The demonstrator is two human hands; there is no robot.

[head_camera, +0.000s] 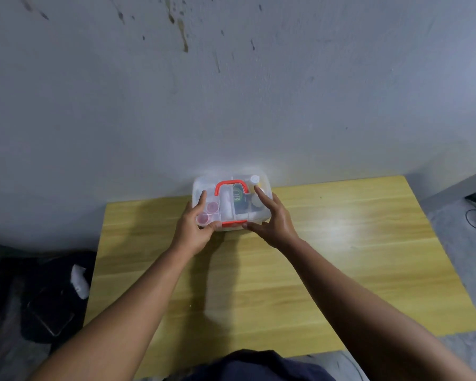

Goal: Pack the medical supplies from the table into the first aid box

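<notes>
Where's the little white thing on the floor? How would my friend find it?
Start at the yellow wooden table and look off its left edge to the dark heap of cloth on the floor. The small crumpled white wad lies on that heap, close to the table's edge. It is the only white thing among the dark stuff.
</notes>
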